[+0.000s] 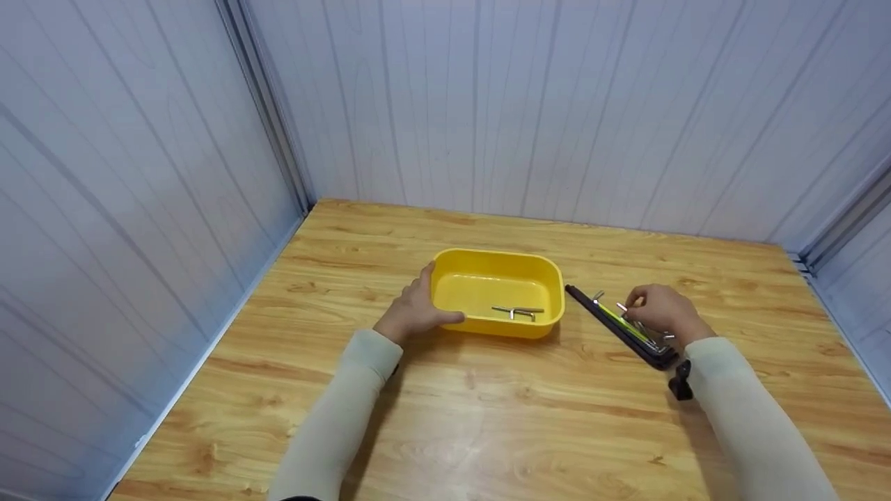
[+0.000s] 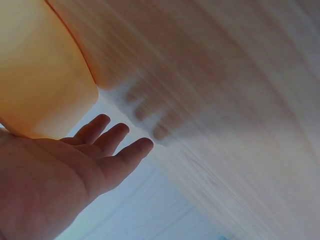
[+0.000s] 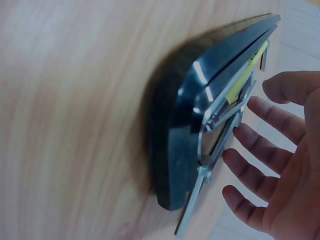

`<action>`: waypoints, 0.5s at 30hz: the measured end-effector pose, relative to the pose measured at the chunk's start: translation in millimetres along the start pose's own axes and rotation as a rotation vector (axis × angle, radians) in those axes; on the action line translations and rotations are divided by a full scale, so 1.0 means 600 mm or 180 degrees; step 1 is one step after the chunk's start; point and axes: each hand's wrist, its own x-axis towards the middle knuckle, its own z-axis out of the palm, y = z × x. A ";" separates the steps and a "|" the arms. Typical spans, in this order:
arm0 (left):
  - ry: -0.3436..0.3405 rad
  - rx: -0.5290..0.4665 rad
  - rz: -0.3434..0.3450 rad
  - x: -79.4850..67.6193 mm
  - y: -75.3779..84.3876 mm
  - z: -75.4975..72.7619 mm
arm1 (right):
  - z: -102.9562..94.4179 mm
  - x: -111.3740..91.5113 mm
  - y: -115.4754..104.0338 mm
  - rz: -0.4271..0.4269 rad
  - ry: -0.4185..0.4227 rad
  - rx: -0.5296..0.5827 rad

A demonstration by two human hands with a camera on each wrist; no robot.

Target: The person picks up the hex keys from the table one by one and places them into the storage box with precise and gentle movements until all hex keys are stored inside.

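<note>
"Hex keys: whereabouts and handling?"

"Left hand grips the yellow bin at its left end; some keys inside. Right of the bin, a black holder carries others."

"Right hand?"

"At those; pinching one, I cannot tell."

Your bare right hand is hanging, fingers slightly bent, beside bent silver metal keys, which are lying along an elongated glossy black plastic holder.
</note>
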 end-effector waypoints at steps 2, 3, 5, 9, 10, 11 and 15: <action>0.0007 -0.0031 0.0004 0.000 0.000 0.001 | 0.002 0.000 0.001 0.0005 0.0000 0.0027; 0.0010 -0.0045 0.0003 0.000 0.000 0.002 | 0.002 -0.001 0.001 0.0005 -0.0002 0.0040; 0.0013 -0.0054 0.0003 0.000 0.000 0.003 | 0.003 -0.001 0.001 -0.0015 0.0011 0.0042; 0.0026 -0.0045 -0.0017 0.000 0.000 0.003 | 0.003 -0.001 0.001 -0.0097 0.0076 -0.0023; 0.0029 -0.0037 -0.0024 0.001 0.000 0.003 | 0.003 0.000 0.000 -0.0116 0.0092 -0.0035; 0.0032 -0.0036 -0.0023 0.001 0.001 0.003 | 0.003 0.000 -0.001 -0.0130 0.0100 -0.0041; 0.0042 -0.0046 -0.0028 0.001 0.001 0.003 | 0.005 0.003 -0.002 -0.0100 0.0129 -0.0023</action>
